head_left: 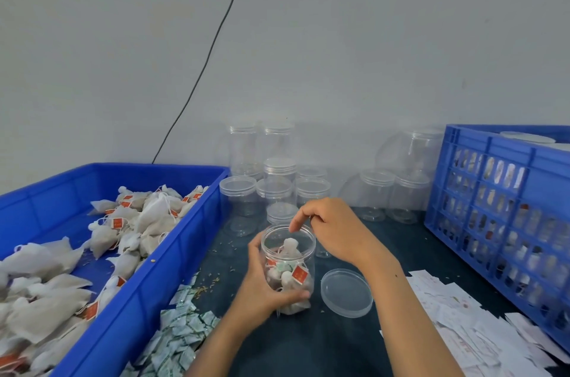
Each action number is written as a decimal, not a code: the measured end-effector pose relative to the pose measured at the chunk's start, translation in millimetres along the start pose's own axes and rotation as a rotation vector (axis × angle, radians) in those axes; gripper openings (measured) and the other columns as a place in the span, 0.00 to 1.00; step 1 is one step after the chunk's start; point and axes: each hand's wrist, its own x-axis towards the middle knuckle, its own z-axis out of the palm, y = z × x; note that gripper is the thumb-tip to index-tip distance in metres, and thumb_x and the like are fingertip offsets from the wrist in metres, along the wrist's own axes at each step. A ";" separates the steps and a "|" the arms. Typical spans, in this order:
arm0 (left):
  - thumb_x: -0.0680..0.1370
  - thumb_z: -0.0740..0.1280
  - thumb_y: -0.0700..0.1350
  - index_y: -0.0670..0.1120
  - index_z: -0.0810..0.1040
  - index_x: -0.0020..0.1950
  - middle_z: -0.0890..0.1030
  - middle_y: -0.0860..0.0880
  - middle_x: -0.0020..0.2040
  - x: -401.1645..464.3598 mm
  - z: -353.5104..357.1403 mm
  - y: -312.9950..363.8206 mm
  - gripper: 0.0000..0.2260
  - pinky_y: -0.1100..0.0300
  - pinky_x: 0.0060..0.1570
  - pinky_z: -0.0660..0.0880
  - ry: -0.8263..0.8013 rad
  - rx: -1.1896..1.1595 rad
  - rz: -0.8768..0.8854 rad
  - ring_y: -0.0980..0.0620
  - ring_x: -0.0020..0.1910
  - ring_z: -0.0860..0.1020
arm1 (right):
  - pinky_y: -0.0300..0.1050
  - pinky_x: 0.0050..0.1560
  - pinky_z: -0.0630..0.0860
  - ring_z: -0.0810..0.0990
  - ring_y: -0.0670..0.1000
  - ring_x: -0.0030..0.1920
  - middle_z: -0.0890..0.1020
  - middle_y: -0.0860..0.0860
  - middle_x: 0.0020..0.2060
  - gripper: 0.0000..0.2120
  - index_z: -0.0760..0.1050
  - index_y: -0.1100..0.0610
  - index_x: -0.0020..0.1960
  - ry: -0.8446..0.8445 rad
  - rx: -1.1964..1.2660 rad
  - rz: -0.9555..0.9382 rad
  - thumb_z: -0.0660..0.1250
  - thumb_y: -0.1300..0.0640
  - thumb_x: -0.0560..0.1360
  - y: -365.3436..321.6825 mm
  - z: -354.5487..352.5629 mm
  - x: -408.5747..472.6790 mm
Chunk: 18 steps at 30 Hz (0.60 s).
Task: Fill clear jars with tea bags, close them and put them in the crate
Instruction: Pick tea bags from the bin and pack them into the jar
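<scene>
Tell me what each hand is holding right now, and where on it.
The left hand grips the open jar round its lower body. The right hand holds nothing, its fingers hanging loosely above the jar's mouth.

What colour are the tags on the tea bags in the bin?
Red-orange tags on off-white tea bags, in the head view.

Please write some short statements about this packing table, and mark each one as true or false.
1. The left hand holds the open jar. True.
2. The loose lid lies to the left of that jar. False: it lies on its right, on the table.
3. The right hand is above the jar's mouth. True.
4. The tea bags lie in a red tray. False: the tray is blue.
5. The blue crate is on the right side. True.
</scene>
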 end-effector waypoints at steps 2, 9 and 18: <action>0.59 0.82 0.39 0.53 0.64 0.67 0.79 0.47 0.61 -0.7 1.1 -4.5 0.42 0.63 0.54 0.76 0.015 -0.005 -0.015 0.53 0.57 0.81 | 0.35 0.51 0.73 0.78 0.39 0.45 0.84 0.46 0.49 0.23 0.83 0.51 0.45 -0.034 0.002 -0.008 0.53 0.70 0.74 -3.7 5.0 0.9; 0.58 0.83 0.45 0.65 0.66 0.65 0.76 0.62 0.59 -2.6 6.7 -5.8 0.42 0.65 0.55 0.73 0.277 0.309 0.223 0.59 0.60 0.76 | 0.31 0.46 0.75 0.79 0.40 0.40 0.82 0.45 0.37 0.22 0.81 0.52 0.42 0.061 0.149 -0.002 0.54 0.72 0.74 5.3 -7.5 -2.1; 0.57 0.84 0.38 0.64 0.66 0.62 0.76 0.57 0.60 1.4 5.8 -6.0 0.44 0.70 0.57 0.71 0.360 0.274 0.259 0.65 0.58 0.75 | 0.27 0.35 0.71 0.78 0.44 0.35 0.83 0.50 0.37 0.19 0.81 0.57 0.42 0.214 0.156 0.238 0.54 0.72 0.74 47.2 -40.6 -11.3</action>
